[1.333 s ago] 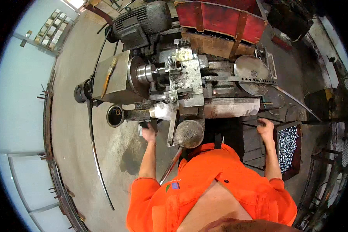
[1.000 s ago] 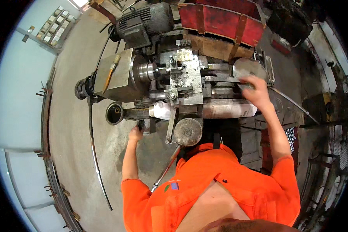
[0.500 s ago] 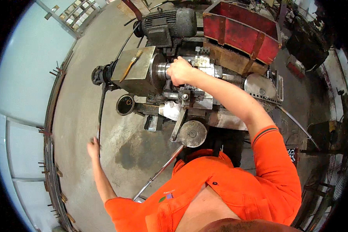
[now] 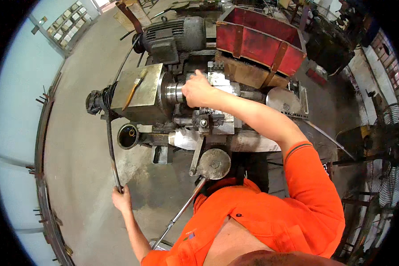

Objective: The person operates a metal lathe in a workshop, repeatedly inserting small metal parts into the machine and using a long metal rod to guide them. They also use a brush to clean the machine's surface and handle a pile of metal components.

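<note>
My left hand [image 4: 122, 198] is closed around the lower end of a long dark lever [image 4: 111, 153]. That lever rises to the black pulley-like end [image 4: 95, 102] of a lathe-like machine. My right arm reaches across the machine, and my right hand [image 4: 197, 91] has its fingers curled at the free end of a shiny metal cylinder [image 4: 173, 93]. The cylinder sticks out of the round spindle face [image 4: 164, 91]. Whatever lies inside the right fingers is hidden by the hand. Just nearer to me is the tool post [image 4: 203, 123].
A wooden-handled brush [image 4: 134, 91] lies on the headstock's metal cover [image 4: 148, 82]. Behind stand a grey motor [image 4: 175, 37] and a red bin [image 4: 257, 44]. A round handwheel [image 4: 215, 164] is close to my body, with a metal rod [image 4: 181, 210] slanting below it. Long bars [image 4: 44, 190] line the left wall.
The lever's lower end has swung a little to the right, with my left hand now wrapped around it. My right hand stays at the cylinder. The whole view has shifted slightly.
</note>
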### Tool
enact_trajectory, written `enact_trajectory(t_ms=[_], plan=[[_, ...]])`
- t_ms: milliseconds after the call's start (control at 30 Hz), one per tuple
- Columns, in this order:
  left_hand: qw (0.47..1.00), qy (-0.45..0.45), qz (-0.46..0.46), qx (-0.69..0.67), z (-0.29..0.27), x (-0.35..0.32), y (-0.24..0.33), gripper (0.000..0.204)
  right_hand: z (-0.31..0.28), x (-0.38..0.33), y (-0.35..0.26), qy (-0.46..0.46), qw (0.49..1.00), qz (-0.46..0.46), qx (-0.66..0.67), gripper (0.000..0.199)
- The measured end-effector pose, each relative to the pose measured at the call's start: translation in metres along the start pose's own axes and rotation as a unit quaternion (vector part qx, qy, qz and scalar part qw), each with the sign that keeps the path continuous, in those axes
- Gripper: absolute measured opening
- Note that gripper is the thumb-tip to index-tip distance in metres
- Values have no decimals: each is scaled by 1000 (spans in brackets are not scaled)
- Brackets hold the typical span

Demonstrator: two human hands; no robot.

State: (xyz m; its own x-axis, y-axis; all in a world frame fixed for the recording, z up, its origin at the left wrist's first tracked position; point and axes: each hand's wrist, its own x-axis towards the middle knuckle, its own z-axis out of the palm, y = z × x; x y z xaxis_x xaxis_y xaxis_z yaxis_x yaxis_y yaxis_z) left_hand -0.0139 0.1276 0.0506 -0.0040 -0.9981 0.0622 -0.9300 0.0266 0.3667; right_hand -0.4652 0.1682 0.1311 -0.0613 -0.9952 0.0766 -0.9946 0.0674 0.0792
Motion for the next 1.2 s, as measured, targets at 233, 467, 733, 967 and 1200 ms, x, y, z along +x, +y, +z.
enact_trajectory(t_ms=[233,467,733,967,1200], plan=[[943,-221,60,-242,-3,54,-19,19,-95,-53,139,193,959,200,52,22],[907,-209,29,-364,27,81,-19,29,-100,-149,210,347,913,212,-42,44],[881,-218,-67,-415,32,81,-42,30,-28,-435,172,292,864,409,7,37],[914,-164,-75,-365,-37,-56,106,30,78,-624,84,59,670,729,127,24],[905,-197,-35,-376,-9,2,30,31,221,-682,86,-37,791,608,58,27]])
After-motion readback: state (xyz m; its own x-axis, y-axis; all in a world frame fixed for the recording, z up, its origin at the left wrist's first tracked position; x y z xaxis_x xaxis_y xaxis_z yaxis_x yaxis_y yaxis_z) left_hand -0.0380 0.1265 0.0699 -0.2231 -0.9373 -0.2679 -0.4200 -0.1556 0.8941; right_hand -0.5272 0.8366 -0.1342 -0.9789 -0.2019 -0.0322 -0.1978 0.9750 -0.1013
